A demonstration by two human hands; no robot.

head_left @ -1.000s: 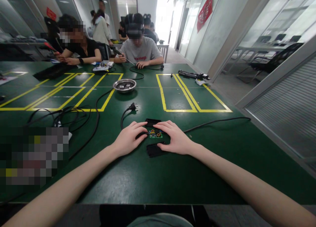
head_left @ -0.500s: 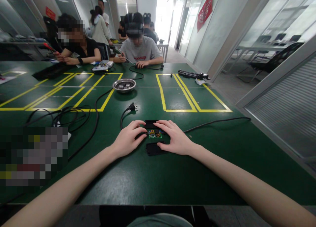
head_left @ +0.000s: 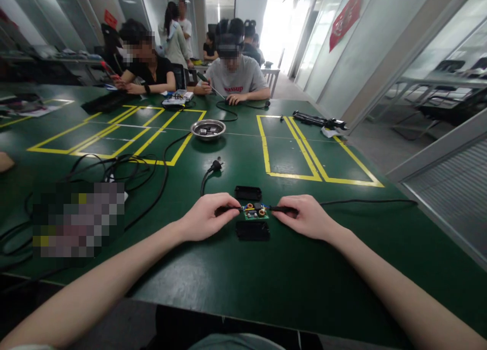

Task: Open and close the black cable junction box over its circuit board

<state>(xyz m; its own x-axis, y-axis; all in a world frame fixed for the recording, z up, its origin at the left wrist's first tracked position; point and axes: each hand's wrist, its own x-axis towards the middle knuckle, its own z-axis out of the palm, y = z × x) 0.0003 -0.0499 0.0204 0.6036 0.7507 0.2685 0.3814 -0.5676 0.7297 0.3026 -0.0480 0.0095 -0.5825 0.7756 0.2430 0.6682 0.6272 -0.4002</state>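
Note:
A small green circuit board [head_left: 255, 211] with coils lies on the green table [head_left: 228, 274] between two black case halves, one behind it [head_left: 248, 193] and one in front [head_left: 252, 230]. My left hand [head_left: 207, 219] pinches the black cable that runs into the board's left side. On the right side, my right hand [head_left: 307, 217] pinches the other black cable [head_left: 361, 202]. Both hands are closed on their cables, one on each side of the board.
A plug [head_left: 216, 165] on a black cord lies just behind the board. A metal bowl [head_left: 208, 129] stands farther back. Tangled black cables [head_left: 114, 167] spread at the left. Yellow tape boxes [head_left: 297, 152] mark the table. Two people sit at the far side; a black tool [head_left: 315, 119] lies at right.
My hands have come off the board and case and moved apart, each now pinching a cable at the board's side. The camera view has shifted left, so things sit farther right.

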